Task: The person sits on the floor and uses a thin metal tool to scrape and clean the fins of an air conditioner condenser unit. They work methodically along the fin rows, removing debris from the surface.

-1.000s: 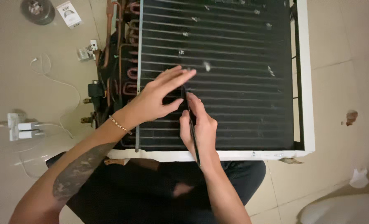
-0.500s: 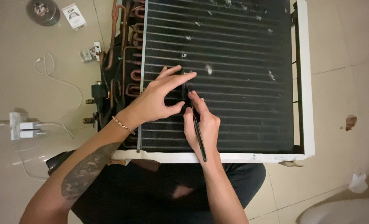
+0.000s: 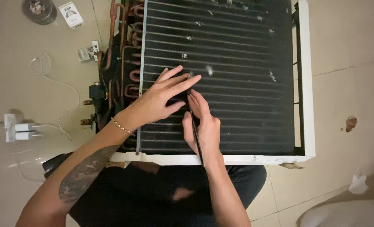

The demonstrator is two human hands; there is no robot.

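Fin-combing step: right hand point(image 3: 203, 128) clamped on thin black tool point(image 3: 196, 136), left hand point(image 3: 161, 98) flat, fingers apart, on condenser coil point(image 3: 237, 84); next stroke needs straight travel along fins

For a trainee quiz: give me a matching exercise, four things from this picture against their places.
1. thin dark tool
2. round dark tin
3. copper tubes
4. white plugs

A. floor, far left
B. left end of the finned coil
C. in the right hand
D. floor, top left corner

Pairs: 1-C, 2-D, 3-B, 4-A
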